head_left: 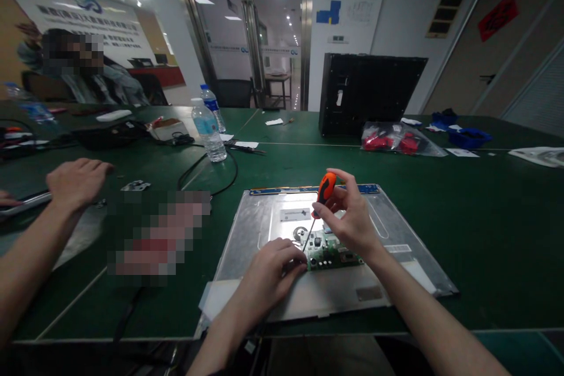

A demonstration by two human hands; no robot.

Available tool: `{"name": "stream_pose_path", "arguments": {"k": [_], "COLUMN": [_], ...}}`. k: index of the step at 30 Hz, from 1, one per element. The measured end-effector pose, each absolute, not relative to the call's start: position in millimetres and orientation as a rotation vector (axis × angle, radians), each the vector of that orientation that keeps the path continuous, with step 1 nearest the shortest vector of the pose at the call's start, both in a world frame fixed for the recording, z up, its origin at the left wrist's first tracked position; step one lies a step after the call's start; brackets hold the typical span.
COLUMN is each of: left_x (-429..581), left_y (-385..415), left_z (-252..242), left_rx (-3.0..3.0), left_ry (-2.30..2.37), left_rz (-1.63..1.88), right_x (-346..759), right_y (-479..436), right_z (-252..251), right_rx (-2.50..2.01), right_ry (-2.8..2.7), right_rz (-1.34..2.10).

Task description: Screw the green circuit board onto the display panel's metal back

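My right hand (350, 220) grips a screwdriver (326, 187) by its orange and black handle. The thin shaft slants down and left to the left end of a green circuit board (328, 249). Beside that end is my left hand (277, 267), its thumb and forefinger closed together near the screwdriver's tip. Whatever lies between those fingers is hidden. Under the board is a flat silver display panel (247, 247) with a blue circuit strip (268, 191) along its far edge.
A co-worker's arm and hand (77, 182) reach in at the left, near a blurred-out object (163, 241). Water bottles (210, 135) and a black cable stand beyond. A black monitor housing (370, 94) and a bag of red parts (396, 140) are at the back. Another person sits far left.
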State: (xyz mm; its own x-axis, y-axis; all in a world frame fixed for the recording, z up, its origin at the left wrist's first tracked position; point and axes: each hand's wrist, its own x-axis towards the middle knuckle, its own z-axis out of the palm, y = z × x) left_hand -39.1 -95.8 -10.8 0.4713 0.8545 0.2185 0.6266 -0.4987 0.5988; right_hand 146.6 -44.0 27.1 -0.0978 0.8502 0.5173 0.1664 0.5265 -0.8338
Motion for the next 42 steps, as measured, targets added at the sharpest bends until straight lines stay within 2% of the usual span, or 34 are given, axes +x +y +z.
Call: {"name": "stream_pose_path", "arguments": {"k": [14, 42], "left_x": [-36.3, -38.3], "left_y": [-99.5, -97.1], "left_z": [-9.9, -7.4], "left_rx": [2.395, 2.301], "left_ry": [1.263, 1.207], "left_rz": [0.688, 0.688], "right_x": [141.2, 138.6], "right_y": [-50.1, -55.2], "right_z": [22.7, 26.3], "right_rx": [-0.836, -0.804], "right_ry": [-1.648, -1.67], "right_rz": [0.44, 0.481]}}
